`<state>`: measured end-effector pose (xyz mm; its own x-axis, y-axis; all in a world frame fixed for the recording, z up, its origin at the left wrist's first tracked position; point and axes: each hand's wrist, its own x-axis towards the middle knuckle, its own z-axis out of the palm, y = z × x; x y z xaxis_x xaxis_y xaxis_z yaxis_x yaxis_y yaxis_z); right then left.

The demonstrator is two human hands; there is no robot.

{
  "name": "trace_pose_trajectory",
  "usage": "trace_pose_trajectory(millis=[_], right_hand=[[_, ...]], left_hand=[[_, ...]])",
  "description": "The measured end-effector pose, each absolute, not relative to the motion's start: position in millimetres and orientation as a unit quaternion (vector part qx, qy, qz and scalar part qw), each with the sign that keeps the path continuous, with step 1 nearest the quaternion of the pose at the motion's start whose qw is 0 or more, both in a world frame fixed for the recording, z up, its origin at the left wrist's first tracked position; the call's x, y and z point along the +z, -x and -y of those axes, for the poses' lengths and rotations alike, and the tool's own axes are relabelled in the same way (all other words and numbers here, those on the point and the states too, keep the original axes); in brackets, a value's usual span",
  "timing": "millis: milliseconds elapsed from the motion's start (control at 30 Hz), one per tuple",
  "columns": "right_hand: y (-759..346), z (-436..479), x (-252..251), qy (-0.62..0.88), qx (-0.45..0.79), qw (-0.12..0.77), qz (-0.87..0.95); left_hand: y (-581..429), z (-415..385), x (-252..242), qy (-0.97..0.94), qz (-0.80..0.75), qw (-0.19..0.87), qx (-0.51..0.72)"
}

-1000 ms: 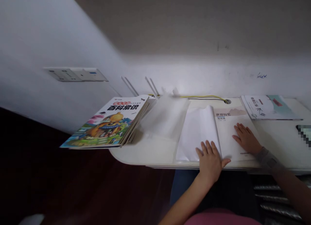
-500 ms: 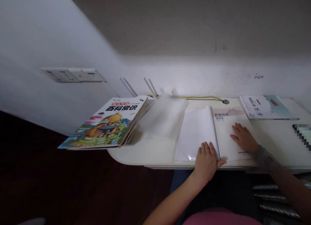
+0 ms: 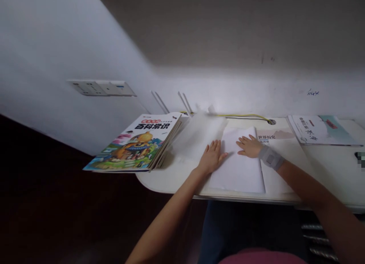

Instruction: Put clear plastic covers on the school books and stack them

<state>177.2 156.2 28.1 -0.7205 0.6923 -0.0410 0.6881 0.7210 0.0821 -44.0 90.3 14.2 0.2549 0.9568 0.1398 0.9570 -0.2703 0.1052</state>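
A book with a beige cover and dark Chinese lettering (image 3: 278, 161) lies open and face up on the white desk, its blank white side (image 3: 238, 174) spread to the left. My left hand (image 3: 212, 156) rests with fingers apart at the left edge of that white side. On its upper part lies my right hand (image 3: 248, 146), fingers spread flat, with a grey band round the wrist. Left of the book is a sheet of clear, milky plastic (image 3: 196, 136), partly behind my left hand.
A stack of books with a colourful cover (image 3: 134, 146) overhangs the desk's left end. Another book (image 3: 322, 130) lies at the back right, near a dark-edged device (image 3: 359, 157). A yellow cable (image 3: 245, 115) runs into a hole along the wall. Sockets (image 3: 102, 88) sit on the left wall.
My right hand has moved left from the beige cover onto the white side. My left hand has moved up and left to its outer edge. The view has shifted slightly left.
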Motion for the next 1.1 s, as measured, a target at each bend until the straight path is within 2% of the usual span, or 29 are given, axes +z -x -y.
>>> trace_pose_trajectory(millis=[233, 600, 767, 933, 1100], right_hand=[[-187, -158, 15, -0.348, 0.026, 0.04, -0.936], [-177, -162, 18, -0.333, -0.008, 0.048, -0.942], [-175, -152, 25, -0.364, 0.027, -0.048, -0.93], [-243, -124, 39, -0.43, 0.06, -0.14, -0.89], [-360, -84, 14, -0.579, 0.121, -0.089, -0.802]], left_hand=[[46, -95, -8, 0.783, 0.606, 0.005, -0.144], [47, -97, -13, 0.793, 0.59, 0.019, -0.149], [50, -95, -2, 0.796, 0.59, 0.048, -0.128], [37, -80, 28, 0.763, 0.617, 0.151, -0.12], [-43, -47, 35, 0.829, 0.535, 0.11, -0.122]])
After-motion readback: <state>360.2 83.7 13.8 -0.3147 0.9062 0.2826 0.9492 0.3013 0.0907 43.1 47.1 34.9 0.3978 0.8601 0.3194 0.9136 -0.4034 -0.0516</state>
